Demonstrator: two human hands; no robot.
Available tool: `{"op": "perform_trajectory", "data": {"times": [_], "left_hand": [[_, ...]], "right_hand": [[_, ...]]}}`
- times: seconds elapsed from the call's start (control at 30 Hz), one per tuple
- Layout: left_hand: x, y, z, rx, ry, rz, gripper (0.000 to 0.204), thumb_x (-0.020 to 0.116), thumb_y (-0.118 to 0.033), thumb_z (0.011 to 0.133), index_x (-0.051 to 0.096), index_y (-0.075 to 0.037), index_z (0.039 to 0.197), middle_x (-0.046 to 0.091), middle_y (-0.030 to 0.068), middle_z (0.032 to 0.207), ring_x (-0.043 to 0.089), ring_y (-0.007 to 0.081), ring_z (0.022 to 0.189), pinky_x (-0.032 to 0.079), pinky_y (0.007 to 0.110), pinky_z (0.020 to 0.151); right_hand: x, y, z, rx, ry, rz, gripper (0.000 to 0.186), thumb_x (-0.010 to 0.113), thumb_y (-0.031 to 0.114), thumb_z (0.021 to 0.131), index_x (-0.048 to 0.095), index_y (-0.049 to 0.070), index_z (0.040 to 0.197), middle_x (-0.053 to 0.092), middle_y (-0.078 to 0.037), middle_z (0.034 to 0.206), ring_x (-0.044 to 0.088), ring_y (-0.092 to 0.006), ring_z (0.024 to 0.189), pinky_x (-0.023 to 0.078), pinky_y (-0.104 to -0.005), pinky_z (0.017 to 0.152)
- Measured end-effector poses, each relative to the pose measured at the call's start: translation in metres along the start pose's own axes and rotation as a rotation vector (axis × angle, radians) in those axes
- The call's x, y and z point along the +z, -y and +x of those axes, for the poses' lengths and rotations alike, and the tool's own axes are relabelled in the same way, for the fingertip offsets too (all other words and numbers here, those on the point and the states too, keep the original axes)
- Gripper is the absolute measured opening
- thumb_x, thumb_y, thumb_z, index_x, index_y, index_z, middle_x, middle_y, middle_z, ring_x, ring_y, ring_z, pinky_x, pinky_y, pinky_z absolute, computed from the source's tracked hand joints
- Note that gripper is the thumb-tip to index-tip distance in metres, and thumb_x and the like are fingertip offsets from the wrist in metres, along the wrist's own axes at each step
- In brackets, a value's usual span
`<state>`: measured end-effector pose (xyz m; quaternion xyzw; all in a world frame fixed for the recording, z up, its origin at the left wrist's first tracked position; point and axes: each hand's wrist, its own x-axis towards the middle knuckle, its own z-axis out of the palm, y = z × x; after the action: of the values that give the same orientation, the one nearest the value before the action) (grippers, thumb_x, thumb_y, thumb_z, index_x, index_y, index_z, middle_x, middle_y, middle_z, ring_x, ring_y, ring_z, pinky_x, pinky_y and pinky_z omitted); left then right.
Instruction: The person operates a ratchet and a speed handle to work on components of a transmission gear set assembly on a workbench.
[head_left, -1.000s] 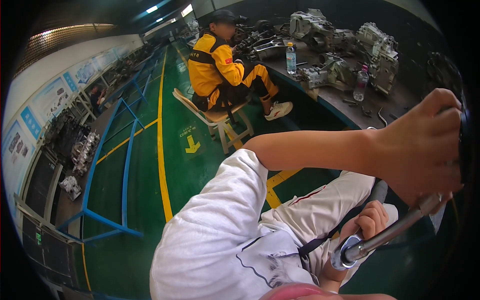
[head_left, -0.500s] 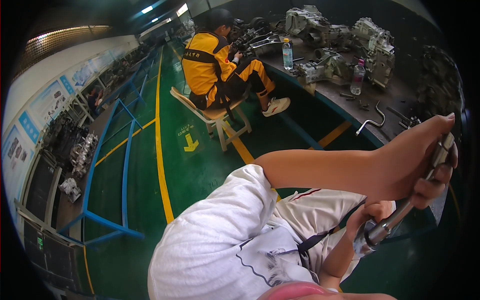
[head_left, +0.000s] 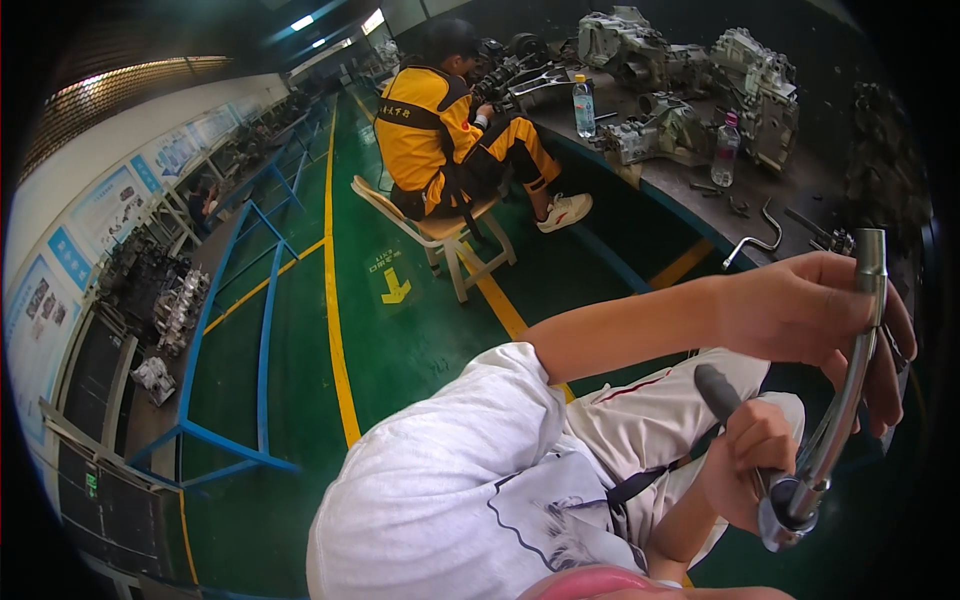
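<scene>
A ratchet wrench is in my right hand [head_left: 755, 450], the fist closed around its shank, its dark grip [head_left: 716, 392] sticking out past the fingers. Its round chrome head [head_left: 780, 520] joins the lower end of a long metal extension bar [head_left: 847, 405]. A cylindrical socket [head_left: 872, 256] tops the bar. My left hand [head_left: 815, 312] is loosely around the upper bar just below the socket, with some fingers straightened behind it. Both hands are in front of my bent legs, near the workbench.
On the workbench [head_left: 655, 180] stand metal gearbox housings [head_left: 760, 95], two bottles [head_left: 725, 150] and a bent metal bar [head_left: 757, 240]. A person in yellow and black [head_left: 415, 130] sits on a chair [head_left: 450, 230]. Blue rails [head_left: 265, 350] line the left side.
My left hand has loosened its wrap, its fingers straightening. The bar has swung more upright, exposing the socket, and the ratchet's dark grip has come into sight. My view has shifted slightly.
</scene>
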<state>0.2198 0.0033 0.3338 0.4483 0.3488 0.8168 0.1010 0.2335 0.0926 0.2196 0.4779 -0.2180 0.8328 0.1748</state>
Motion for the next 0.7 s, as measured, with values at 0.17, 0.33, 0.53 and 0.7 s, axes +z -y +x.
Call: {"op": "perform_trajectory", "data": {"times": [0.17,0.33,0.53,0.7], "left_hand": [[-0.016,0.013,0.013,0.035,0.119,0.04,0.022,0.06,-0.001,0.08,0.05,0.006,0.099,0.062,0.0221,0.092,0.065,0.0337,0.082,0.055,0.04,0.071],[-0.017,0.025,0.018,0.128,-0.049,0.14,0.022,0.066,-0.003,0.076,0.052,0.001,0.092,0.064,0.0134,0.082,0.066,0.0251,0.075,0.056,0.032,0.066],[-0.01,0.016,0.013,0.056,-0.185,0.155,0.018,0.062,-0.005,0.081,0.052,0.002,0.094,0.064,0.011,0.081,0.066,0.0214,0.072,0.057,0.029,0.056],[-0.011,0.016,0.017,-0.014,-0.238,0.117,0.014,0.059,-0.007,0.082,0.054,0.002,0.092,0.064,0.0126,0.079,0.066,0.0253,0.068,0.057,0.036,0.058]], "right_hand": [[0.006,0.016,0.004,0.191,-0.052,0.183,0.042,0.051,0.037,0.074,0.035,0.009,0.047,0.032,-0.001,0.037,0.029,-0.0109,0.028,0.025,-0.0209,0.033],[-0.005,0.019,0.01,0.241,-0.083,0.252,0.047,0.048,0.044,0.077,0.035,0.009,0.048,0.032,0.0,0.037,0.028,-0.0107,0.027,0.025,-0.0215,0.031],[-0.032,0.011,0.01,0.211,0.019,0.067,0.048,0.052,0.05,0.071,0.038,0.01,0.051,0.032,-0.001,0.04,0.03,-0.011,0.032,0.023,-0.0219,0.036],[-0.044,0.006,0.008,0.073,0.054,-0.151,0.047,0.054,0.049,0.07,0.038,0.008,0.053,0.034,-0.003,0.045,0.035,-0.0111,0.039,0.023,-0.0238,0.04]]}}
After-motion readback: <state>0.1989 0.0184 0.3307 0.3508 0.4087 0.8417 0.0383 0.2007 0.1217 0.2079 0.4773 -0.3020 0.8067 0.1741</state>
